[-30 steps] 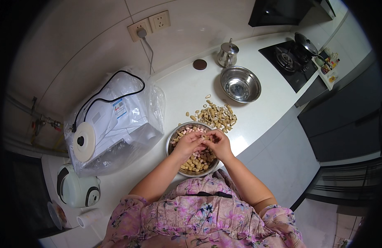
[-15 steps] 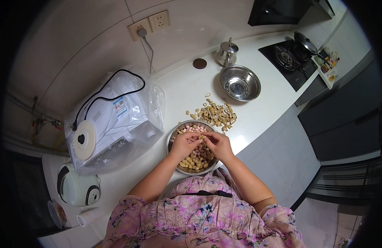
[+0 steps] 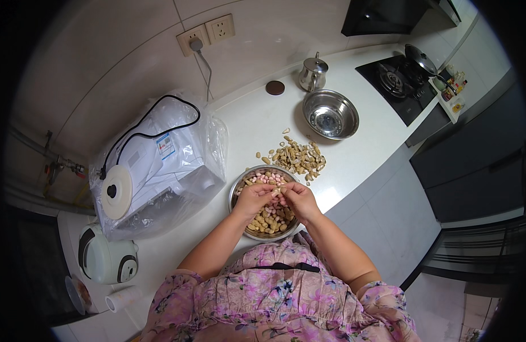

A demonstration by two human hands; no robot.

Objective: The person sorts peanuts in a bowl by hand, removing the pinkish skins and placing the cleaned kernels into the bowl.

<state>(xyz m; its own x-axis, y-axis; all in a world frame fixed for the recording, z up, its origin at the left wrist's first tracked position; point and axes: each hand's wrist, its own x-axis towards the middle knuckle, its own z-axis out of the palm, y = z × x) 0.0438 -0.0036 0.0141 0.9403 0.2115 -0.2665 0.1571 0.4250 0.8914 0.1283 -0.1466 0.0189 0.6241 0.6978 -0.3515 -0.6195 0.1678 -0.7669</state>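
Both my hands meet over a steel bowl [image 3: 235, 219] that stands at the counter's near edge. Pink shelled peanuts [image 3: 262, 178] lie in its far part, and unshelled peanuts [image 3: 268, 220] fill the near part. My left hand [image 3: 255, 199] and my right hand [image 3: 299, 200] pinch a pale peanut shell [image 3: 277, 191] between their fingertips. The fingers partly hide it, and whether a kernel is inside cannot be made out. Just beyond the bowl's rim, a heap of empty peanut shells [image 3: 300, 158] is spread on the white counter.
Beyond the shells stands a second steel bowl [image 3: 330, 115], beside a metal pot [image 3: 314, 73] and a dark round lid [image 3: 275, 88]. A plastic-wrapped appliance [image 3: 160, 171] takes up the left side, with a rice cooker [image 3: 106, 256] nearer me. At far right is a gas stove [image 3: 397, 82].
My fingertips have shifted slightly, and the pale shell between them shows more plainly now. Both hands stay over the bowl.
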